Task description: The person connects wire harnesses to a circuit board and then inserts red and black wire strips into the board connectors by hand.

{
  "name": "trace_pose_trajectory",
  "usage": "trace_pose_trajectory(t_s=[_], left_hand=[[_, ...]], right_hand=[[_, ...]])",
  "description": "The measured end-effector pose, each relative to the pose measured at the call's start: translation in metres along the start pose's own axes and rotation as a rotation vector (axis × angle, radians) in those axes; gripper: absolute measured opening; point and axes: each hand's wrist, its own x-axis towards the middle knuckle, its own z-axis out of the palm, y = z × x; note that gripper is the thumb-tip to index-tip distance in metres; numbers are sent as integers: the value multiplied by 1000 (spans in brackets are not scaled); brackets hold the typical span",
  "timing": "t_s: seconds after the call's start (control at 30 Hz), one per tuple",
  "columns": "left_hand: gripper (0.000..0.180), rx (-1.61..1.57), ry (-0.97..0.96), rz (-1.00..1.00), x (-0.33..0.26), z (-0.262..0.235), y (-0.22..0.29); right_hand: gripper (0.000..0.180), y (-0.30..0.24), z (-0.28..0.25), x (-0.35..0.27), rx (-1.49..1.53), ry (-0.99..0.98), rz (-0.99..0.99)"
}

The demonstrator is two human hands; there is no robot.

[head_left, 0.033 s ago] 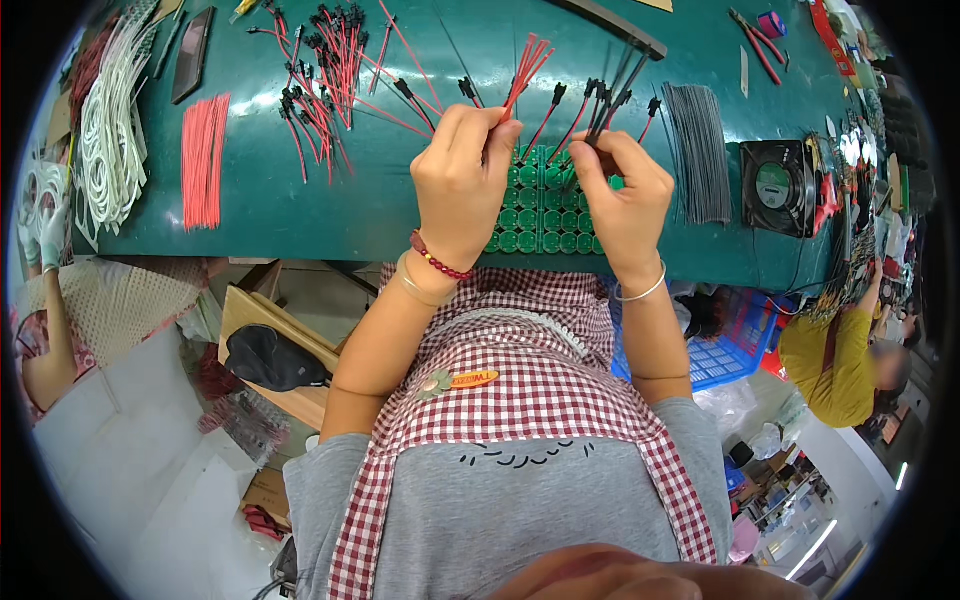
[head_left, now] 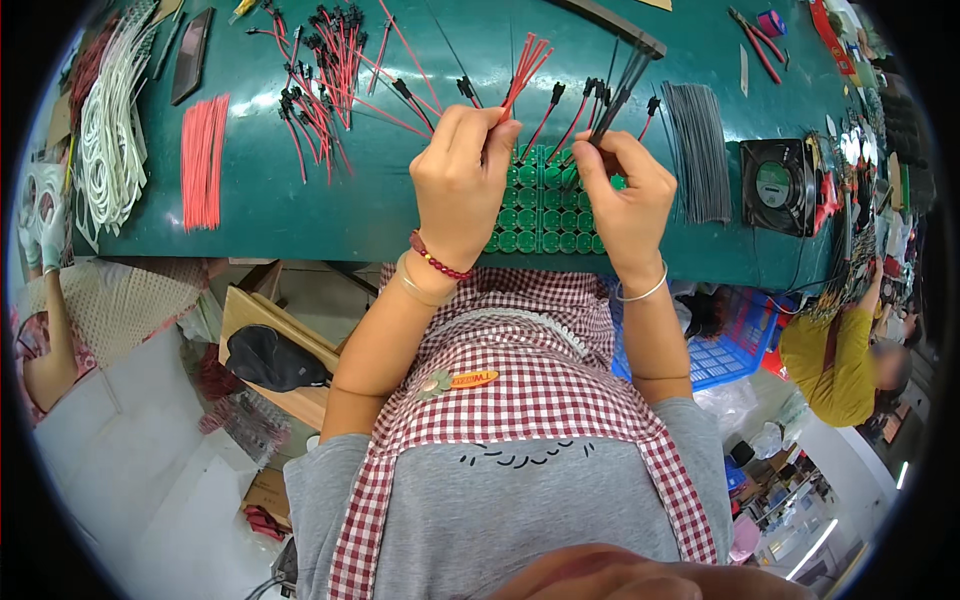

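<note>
Left hand (head_left: 462, 165): fingers curled in, thumb against forefinger, grasping a small bunch of red wires (head_left: 524, 76). Bunch projects from the pinch toward the far side, ends fanned slightly to the right.

Right hand (head_left: 636, 195): thumb and forefinger pinched on several black wires (head_left: 606, 118); these slant to the far right and are blurred along their length. The two hands are apart, the right one just beside the left bunch.

Circuit-board panel (head_left: 525, 218): green, with rows of rounded units, lying on the green worktop (head_left: 320, 225) near its near edge, between the hands and partly hidden by them. Several red-and-black leads (head_left: 541, 125) with black connectors extend from its far side; whether each is attached cannot be told.

Surroundings on the worktop: a flat bundle of red wire lengths (head_left: 203, 162) to the left; a loose pile of connector leads (head_left: 335, 60) at far left of the hands; a bundle of dark grey wire lengths (head_left: 698, 150) just right of the right hand; a black square fan (head_left: 778, 188) further right; red-handled pliers (head_left: 765, 55) at far right; coiled white cables (head_left: 115, 150) at the left end.
</note>
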Motion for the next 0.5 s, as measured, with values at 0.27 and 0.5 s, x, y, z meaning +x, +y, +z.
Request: trace_pose_trajectory(t_s=[0.27,0.5], left_hand=[[11,76,-28,8,0,1,3],[13,152,-33,57,0,3,4]], right_hand=[[9,2,-8,-3,66,24,46],[9,3,-10,-5,85,18,47]])
